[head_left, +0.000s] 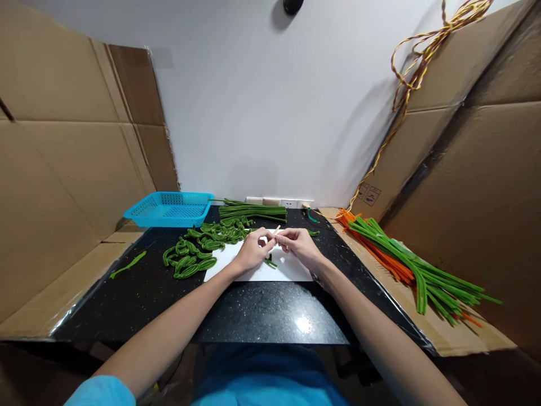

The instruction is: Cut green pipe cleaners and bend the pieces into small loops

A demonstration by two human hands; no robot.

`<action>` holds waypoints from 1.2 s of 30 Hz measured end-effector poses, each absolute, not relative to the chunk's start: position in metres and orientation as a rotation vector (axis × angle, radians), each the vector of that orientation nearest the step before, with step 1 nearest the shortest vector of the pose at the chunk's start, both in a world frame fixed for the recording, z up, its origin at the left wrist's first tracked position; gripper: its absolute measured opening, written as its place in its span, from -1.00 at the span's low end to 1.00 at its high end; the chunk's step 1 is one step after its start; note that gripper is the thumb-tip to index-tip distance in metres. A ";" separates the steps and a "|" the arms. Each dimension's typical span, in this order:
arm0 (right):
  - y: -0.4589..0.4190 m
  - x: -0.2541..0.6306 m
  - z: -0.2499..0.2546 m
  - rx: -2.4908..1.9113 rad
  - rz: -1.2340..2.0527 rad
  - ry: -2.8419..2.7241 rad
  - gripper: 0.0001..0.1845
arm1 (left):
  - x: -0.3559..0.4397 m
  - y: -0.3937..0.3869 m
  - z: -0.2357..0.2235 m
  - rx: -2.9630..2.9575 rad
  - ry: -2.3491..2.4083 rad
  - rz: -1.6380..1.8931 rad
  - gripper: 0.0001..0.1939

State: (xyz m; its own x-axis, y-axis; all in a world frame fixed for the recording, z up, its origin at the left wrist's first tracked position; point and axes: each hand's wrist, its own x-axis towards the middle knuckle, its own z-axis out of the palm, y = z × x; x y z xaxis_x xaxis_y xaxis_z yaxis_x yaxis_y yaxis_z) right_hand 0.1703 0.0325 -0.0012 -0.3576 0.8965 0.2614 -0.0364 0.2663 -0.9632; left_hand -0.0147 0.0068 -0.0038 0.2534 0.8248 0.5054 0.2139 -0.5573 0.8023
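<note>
Black table (270, 310), speckled — white sheet (291, 274) on it, w/ green bits (271, 263). Above, L hand (252, 249) & R hand (299, 245) both pinch a pale stick (276, 230). Green loops (206, 263) to L; farther back, green stems (253, 212) — blue tray (169, 211) L of them, then wall (262, 101).

There are two hands (252, 251) (301, 246), one stick (277, 229), one sheet (270, 275), one basket (175, 222).

Can make out boxed symbols (372, 195) printed on the cardboard (473, 186), right of frame centre, too small to decipher; can read no words.
</note>
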 end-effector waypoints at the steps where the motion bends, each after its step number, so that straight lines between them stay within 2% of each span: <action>1: 0.032 0.170 0.000 -0.821 1.262 -1.582 -0.59 | -0.015 0.007 -0.004 1.918 0.929 1.306 -0.75; 7: 0.028 0.170 0.004 -0.891 1.274 -1.554 -0.54 | -0.014 0.006 -0.004 1.891 0.891 1.306 -0.72; 13: 0.028 0.168 0.005 -0.869 1.259 -1.546 -0.56 | -0.013 0.009 -0.008 1.864 0.942 1.348 -0.68; 22: 0.027 0.167 0.006 -0.820 1.122 -1.574 -0.59 | -0.015 0.011 -0.008 1.812 0.974 1.398 -0.74; 36: 0.026 0.168 0.006 -0.779 0.934 -1.768 -0.66 | -0.017 0.006 -0.007 1.891 0.928 1.242 -0.72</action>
